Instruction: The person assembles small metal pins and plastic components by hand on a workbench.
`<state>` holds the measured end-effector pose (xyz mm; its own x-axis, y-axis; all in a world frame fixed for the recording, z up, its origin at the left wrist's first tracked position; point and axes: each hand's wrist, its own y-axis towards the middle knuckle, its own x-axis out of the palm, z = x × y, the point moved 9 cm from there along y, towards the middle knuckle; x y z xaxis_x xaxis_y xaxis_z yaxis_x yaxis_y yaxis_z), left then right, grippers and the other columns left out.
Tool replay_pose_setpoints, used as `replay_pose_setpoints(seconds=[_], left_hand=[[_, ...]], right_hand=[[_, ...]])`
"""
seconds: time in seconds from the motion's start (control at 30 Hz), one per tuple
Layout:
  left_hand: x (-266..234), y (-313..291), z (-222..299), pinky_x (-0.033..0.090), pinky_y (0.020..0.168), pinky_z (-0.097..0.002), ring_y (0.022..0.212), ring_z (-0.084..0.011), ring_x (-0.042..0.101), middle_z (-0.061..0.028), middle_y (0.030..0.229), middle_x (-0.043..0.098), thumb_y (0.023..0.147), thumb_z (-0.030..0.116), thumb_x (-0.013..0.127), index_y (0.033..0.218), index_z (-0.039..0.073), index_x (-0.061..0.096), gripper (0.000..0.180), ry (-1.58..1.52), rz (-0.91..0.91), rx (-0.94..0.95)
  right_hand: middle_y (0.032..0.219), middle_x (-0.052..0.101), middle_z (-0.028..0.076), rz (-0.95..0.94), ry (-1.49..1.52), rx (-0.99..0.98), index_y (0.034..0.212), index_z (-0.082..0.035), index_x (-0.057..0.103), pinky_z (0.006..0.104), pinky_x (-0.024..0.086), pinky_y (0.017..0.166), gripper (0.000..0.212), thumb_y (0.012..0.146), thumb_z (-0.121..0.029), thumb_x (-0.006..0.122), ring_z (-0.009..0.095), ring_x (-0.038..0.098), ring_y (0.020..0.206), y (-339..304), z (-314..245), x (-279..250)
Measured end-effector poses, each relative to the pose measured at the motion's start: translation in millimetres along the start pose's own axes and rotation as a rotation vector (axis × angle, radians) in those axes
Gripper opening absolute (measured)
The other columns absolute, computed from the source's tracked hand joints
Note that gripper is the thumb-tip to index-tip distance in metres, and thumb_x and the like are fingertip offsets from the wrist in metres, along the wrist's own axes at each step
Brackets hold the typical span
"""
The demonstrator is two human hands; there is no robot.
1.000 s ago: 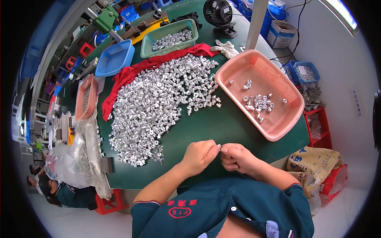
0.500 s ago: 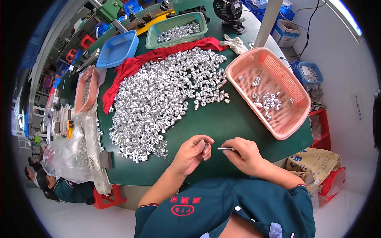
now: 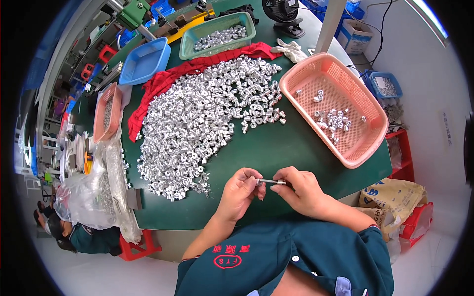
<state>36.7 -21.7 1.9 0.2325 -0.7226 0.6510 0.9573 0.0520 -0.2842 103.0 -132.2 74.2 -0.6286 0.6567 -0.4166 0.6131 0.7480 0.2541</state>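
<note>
My left hand (image 3: 238, 195) pinches a small silver metal part (image 3: 258, 182) between thumb and fingers, partly hidden by the fingertips. In my right hand (image 3: 305, 191) is a thin metal pin (image 3: 270, 181) with a thicker collar by the fingers; its far end meets the small part, though whether it is inside the hole cannot be seen. Both hands are above the table's near side. Beyond them spreads a large heap of small silver metal parts (image 3: 187, 123), many ring-like or cylindrical. A pink plastic basket (image 3: 363, 160) to the right holds a small group of similar parts.
Red cloth (image 3: 158, 86) borders the heap's far side. Behind it stand a blue tray (image 3: 143, 64) and a green basket (image 3: 217, 51) of parts. A white glove (image 3: 290, 51) and a black fan (image 3: 282, 19) are at the back. Another person (image 3: 89, 237) sits at far left.
The two hands have come together, the pin's tip now meeting the small part in my left hand. More of the pin shows out of my right hand.
</note>
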Motion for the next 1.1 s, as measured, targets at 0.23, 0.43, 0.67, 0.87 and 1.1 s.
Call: replay_pose_setpoints(seconds=[0.23,0.43,0.67,0.87,1.1], left_hand=[[-3,-2,3,0.048,0.065,-0.0301,0.070,-0.0178,0.057,-0.0094,0.079,0.059,0.095,0.020,0.055,0.103,0.002,0.052,0.020,0.126,0.033,0.058],[-2,-4,4,0.049,0.065,-0.0301,0.071,-0.0175,0.059,-0.0098,0.081,0.060,0.094,0.019,0.056,0.103,0.001,0.052,0.020,0.174,0.030,0.087],[-1,-3,6,0.050,0.069,-0.0303,0.077,-0.0180,0.060,-0.0096,0.086,0.061,0.094,0.017,0.056,0.105,0.001,0.052,0.020,0.176,0.002,0.114],[5,-4,8,0.047,0.074,-0.0266,0.081,-0.0143,0.058,-0.0085,0.090,0.061,0.095,0.019,0.054,0.113,0.000,0.053,0.026,0.362,-0.022,0.108],[7,-4,12,0.044,0.067,-0.0230,0.073,-0.0097,0.053,-0.0038,0.080,0.059,0.098,0.027,0.049,0.102,-0.001,0.057,0.029,0.748,0.004,0.204]], right_hand=[[0.072,0.062,0.014,-0.054,-0.049,0.020,0.092,-0.001,0.053,0.0362,0.050,0.055,0.020,0.081,-0.010,0.068,0.031,0.063,0.064,-1,-3,0],[0.068,0.061,0.013,-0.055,-0.052,0.003,0.090,-0.002,0.054,0.0366,0.049,0.054,0.020,0.082,-0.013,0.068,0.031,0.062,0.061,-1,-5,-2],[0.065,0.060,0.010,-0.040,-0.007,0.009,0.093,-0.001,0.055,0.0316,0.049,0.051,0.017,0.083,-0.008,0.067,0.023,0.063,0.057,-3,0,-1],[0.067,0.061,0.014,-0.041,0.111,0.141,0.092,-0.001,0.053,0.0342,0.049,0.052,0.018,0.085,-0.011,0.066,0.029,0.064,0.059,-4,13,0],[0.069,0.061,0.009,-0.007,-0.001,-0.035,0.094,0.000,0.055,0.0303,0.050,0.053,0.017,0.083,-0.006,0.066,0.021,0.064,0.058,-1,2,-1]])
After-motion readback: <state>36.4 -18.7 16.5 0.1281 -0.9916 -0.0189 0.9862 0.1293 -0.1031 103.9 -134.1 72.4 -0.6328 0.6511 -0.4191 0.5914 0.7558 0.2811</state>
